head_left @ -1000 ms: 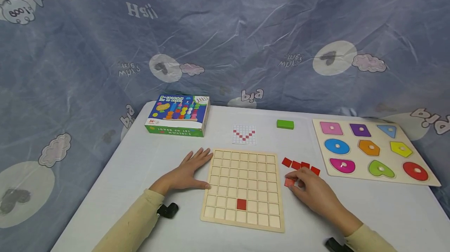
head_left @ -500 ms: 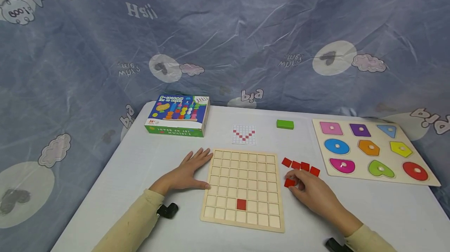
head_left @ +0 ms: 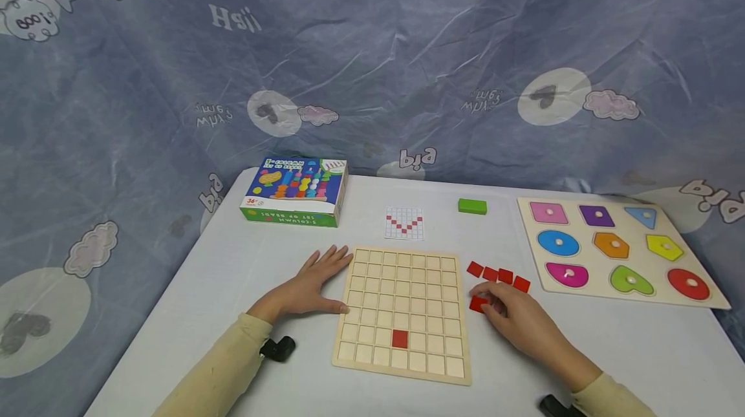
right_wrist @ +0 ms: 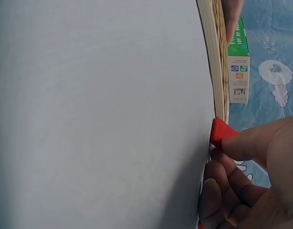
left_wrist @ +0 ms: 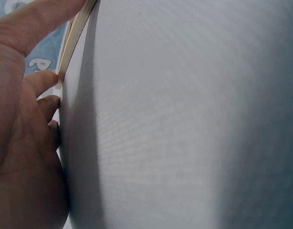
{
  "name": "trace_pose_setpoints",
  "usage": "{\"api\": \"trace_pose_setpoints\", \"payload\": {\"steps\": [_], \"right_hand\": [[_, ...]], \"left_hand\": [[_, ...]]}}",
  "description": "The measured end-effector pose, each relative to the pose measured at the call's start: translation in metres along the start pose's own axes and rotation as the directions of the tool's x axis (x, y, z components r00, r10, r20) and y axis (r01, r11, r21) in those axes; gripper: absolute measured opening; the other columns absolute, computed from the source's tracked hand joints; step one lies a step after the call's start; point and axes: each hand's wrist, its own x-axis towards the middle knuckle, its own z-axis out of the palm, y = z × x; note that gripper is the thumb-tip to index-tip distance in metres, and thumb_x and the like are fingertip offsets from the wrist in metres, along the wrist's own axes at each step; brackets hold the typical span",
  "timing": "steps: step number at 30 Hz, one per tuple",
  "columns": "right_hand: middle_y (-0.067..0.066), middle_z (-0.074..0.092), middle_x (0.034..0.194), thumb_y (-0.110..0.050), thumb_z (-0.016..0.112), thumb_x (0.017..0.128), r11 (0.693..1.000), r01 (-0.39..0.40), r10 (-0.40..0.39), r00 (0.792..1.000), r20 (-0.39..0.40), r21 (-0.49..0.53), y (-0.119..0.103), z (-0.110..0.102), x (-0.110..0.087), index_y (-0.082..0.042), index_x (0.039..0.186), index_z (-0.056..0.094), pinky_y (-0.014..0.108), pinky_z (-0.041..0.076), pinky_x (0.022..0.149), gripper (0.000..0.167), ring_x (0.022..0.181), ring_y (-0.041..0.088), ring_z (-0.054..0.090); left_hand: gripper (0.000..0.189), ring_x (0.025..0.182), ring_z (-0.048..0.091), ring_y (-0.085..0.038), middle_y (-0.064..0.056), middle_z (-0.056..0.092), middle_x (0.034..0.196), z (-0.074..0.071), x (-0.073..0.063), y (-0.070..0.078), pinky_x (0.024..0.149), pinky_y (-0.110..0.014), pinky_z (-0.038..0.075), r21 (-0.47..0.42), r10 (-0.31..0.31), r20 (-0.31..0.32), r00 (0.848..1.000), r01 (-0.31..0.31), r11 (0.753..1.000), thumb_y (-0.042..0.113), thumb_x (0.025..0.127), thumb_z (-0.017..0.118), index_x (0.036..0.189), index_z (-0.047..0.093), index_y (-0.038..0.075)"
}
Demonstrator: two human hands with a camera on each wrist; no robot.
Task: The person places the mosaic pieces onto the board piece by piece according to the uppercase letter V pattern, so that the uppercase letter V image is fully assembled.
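Note:
My left hand [head_left: 308,284] lies with fingers spread at the left edge of a wooden grid board [head_left: 418,288], thumb and fingertips touching its frame. One red square tile [head_left: 399,339] sits in a cell of the board's second row from the front. Right of the board, my right hand [head_left: 520,317] pinches another red square tile [head_left: 478,304] between thumb and fingers. The right wrist view shows the thumb on that tile [right_wrist: 221,132], which stands tilted near the board's edge. Several loose red tiles [head_left: 490,274] lie in a row just beyond the right hand.
Behind the board lies a small pattern card [head_left: 404,223] with red squares in a V. A green block [head_left: 472,206] is to its right, a boxed bead set [head_left: 293,192] to its left. A shape puzzle board [head_left: 617,255] covers the table's right side.
The tile in my right hand has tilted and shifted very slightly toward me. My left hand and the grid board stay put.

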Motion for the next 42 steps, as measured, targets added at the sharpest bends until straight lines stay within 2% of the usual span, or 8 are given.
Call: {"api": "trace_pose_setpoints", "payload": {"steps": [11, 20, 26, 42], "right_hand": [[-0.01, 0.065, 0.097, -0.003, 0.074, 0.09, 0.998, 0.029, -0.027, 0.999, -0.028, 0.054, -0.004, -0.005, -0.001, -0.023, 0.114, 0.073, 0.021, 0.049, 0.062, 0.031, 0.074, 0.007, 0.052], [-0.014, 0.067, 0.095, -0.006, 0.077, 0.089, 0.995, 0.048, -0.045, 0.998, -0.04, 0.082, -0.009, -0.005, 0.001, -0.025, 0.112, 0.074, 0.021, 0.05, 0.062, 0.029, 0.073, 0.005, 0.053], [-0.013, 0.069, 0.099, -0.007, 0.078, 0.088, 0.993, 0.063, -0.058, 0.997, -0.048, 0.099, -0.016, -0.004, 0.003, -0.025, 0.112, 0.075, 0.021, 0.051, 0.062, 0.03, 0.073, 0.006, 0.054], [-0.015, 0.071, 0.105, -0.011, 0.08, 0.088, 0.983, 0.09, -0.087, 0.996, -0.022, 0.161, -0.035, 0.005, 0.009, -0.027, 0.11, 0.076, 0.021, 0.053, 0.066, 0.027, 0.075, 0.005, 0.056]], "left_hand": [[0.11, 0.157, 0.0, -0.026, -0.003, 0.011, 0.171, 0.001, 0.001, -0.001, 0.126, -0.052, -0.004, 0.011, -0.003, -0.002, 1.0, 0.003, 1.0, 0.062, 0.08, 0.078, 0.164, 0.022, 0.019], [0.11, 0.157, -0.001, -0.024, -0.001, 0.01, 0.171, 0.001, 0.001, 0.0, 0.126, -0.05, -0.005, 0.011, -0.01, 0.003, 1.0, 0.01, 1.0, 0.062, 0.08, 0.078, 0.164, 0.021, 0.02], [0.11, 0.157, -0.001, -0.025, -0.002, 0.01, 0.171, 0.002, 0.001, -0.001, 0.126, -0.051, -0.005, 0.007, -0.007, -0.002, 1.0, 0.007, 1.0, 0.062, 0.08, 0.078, 0.164, 0.021, 0.02], [0.11, 0.157, -0.001, -0.025, -0.001, 0.01, 0.171, 0.003, 0.0, -0.001, 0.126, -0.051, -0.005, 0.006, -0.007, -0.01, 1.0, 0.007, 1.0, 0.062, 0.08, 0.078, 0.164, 0.021, 0.021]]}}
